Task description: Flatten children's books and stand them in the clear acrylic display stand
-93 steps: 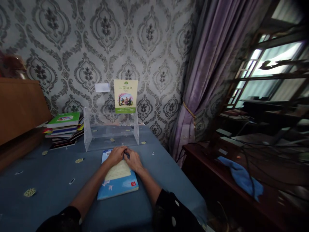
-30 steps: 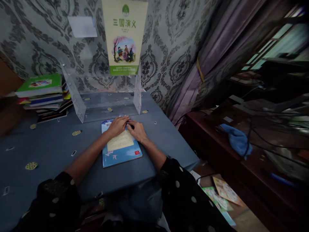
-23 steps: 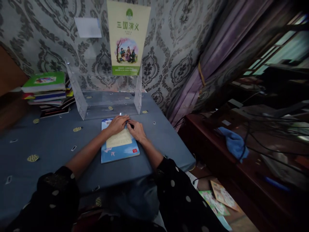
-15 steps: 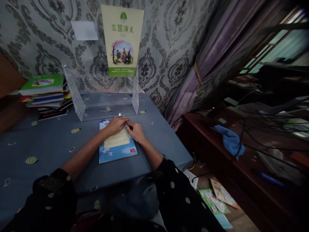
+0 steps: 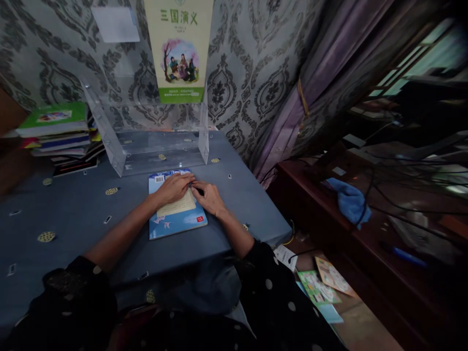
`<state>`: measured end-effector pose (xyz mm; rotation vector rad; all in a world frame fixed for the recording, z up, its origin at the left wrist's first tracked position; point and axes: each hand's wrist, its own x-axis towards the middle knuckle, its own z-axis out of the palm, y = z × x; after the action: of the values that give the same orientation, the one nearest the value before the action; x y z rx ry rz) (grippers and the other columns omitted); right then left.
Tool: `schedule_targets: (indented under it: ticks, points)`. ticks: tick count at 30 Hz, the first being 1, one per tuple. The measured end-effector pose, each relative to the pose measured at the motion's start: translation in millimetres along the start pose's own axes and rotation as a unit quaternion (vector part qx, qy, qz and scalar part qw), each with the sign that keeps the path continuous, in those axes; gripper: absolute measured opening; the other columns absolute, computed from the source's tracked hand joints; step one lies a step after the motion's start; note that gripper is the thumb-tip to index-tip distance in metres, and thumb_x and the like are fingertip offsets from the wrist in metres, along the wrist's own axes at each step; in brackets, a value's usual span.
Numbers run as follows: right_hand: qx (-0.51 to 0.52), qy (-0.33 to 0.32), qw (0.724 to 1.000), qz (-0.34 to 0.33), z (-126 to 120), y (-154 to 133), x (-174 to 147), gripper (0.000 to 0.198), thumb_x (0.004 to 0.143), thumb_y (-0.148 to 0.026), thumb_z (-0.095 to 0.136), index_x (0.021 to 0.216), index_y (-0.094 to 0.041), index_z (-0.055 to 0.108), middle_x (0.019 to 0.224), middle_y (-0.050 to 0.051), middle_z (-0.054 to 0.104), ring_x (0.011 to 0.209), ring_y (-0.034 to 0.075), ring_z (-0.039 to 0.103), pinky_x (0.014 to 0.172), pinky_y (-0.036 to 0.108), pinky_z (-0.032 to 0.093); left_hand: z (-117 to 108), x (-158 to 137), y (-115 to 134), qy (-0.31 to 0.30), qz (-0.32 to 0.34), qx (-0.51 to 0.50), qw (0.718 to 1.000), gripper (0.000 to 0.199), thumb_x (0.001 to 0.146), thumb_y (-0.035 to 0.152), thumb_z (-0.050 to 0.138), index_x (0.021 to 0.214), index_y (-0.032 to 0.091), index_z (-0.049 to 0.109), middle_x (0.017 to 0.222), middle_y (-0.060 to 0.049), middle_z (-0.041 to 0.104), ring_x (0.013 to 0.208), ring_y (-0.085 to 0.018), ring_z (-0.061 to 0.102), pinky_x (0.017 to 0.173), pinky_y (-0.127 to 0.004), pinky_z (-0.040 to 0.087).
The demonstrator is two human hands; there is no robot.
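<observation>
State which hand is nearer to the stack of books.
Left. The left hand rests on the blue book, to the right of the stack of books and closer to the person; the right hand is farther right, at the blue book's right edge.

Over on the left I can see a stack of books [image 5: 60, 139], a green one [image 5: 51, 119] on top. Dark motifs pattern the wall [image 5: 237, 73], and a purple curtain [image 5: 292, 114] hangs beside it, gathered by a yellowish tie [image 5: 302, 97]. On the dark red desk [image 5: 298, 200] to the right, a blue cloth [image 5: 349, 200] lies crumpled among tangled cables [image 5: 369, 192]. Down on the floor [image 5: 365, 319], a green booklet [image 5: 319, 287] lies beside an orange one [image 5: 334, 276], near a white sheet [image 5: 286, 255].
</observation>
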<state>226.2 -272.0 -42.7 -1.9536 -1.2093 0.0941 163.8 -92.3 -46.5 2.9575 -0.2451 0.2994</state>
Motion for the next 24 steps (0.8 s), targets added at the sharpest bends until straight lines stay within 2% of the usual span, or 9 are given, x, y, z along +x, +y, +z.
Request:
schedule_targets:
  ticks: [11, 15, 24]
  points:
    - [0.023, 0.003, 1.000, 0.001, -2, -3, -19, 0.027, 0.094, -0.021, 0.052, 0.107, -0.015, 0.074, 0.120, 0.011, 0.073, 0.117, 0.024, 0.066, 0.104, 0.036, 0.048, -8, -9, 15, -0.006, 0.039, 0.002, 0.999, 0.043, 0.096, 0.017, 0.037, 0.132, 0.015, 0.061, 0.141, -0.010, 0.060, 0.135, -0.021, 0.053, 0.111, -0.041, 0.041]
    - [0.041, 0.009, 0.999, 0.004, -4, -4, -29, 0.026, 0.094, -0.023, 0.052, 0.107, -0.020, 0.075, 0.121, 0.007, 0.073, 0.118, 0.022, 0.066, 0.105, 0.037, 0.048, -8, -13, 20, -0.016, 0.039, -0.001, 0.999, 0.044, 0.096, 0.017, 0.038, 0.135, 0.019, 0.058, 0.144, -0.008, 0.059, 0.136, -0.021, 0.051, 0.113, -0.041, 0.039]
    - [0.059, -0.006, 0.998, 0.017, -10, -11, -46, 0.028, 0.096, -0.026, 0.051, 0.111, -0.020, 0.074, 0.123, 0.008, 0.072, 0.119, 0.024, 0.065, 0.106, 0.041, 0.048, -14, -21, 36, -0.049, 0.039, -0.016, 0.998, 0.044, 0.099, 0.022, 0.035, 0.139, 0.020, 0.054, 0.146, -0.008, 0.056, 0.139, -0.021, 0.048, 0.115, -0.044, 0.036]
